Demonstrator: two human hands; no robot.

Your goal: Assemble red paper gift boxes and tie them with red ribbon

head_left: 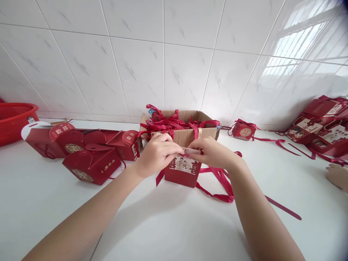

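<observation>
The red box (181, 177) stands upright on the bench (136, 224), just in front of the ribbon-filled carton (183, 138). The left hand (156, 154) and right hand (213, 152) meet at its top, each grip pinching a pale edge, apparently a flap (192, 150), between thumb and fingers. Working from opposite sides probably keeps the box steady and the flap level. The carton, close behind, likely puts ribbon within easy reach.

To the left, more boxes (94, 166) crowd near the forearm, leaving little sideways room. Behind, the carton and tiled wall (144, 72) limit movement. Loose ribbon (224, 197) loops beside the box on the right and could snag. The bench between the forearms is bare, giving open room toward the person. Another person's hand (337, 176) rests at the far right, well apart.
</observation>
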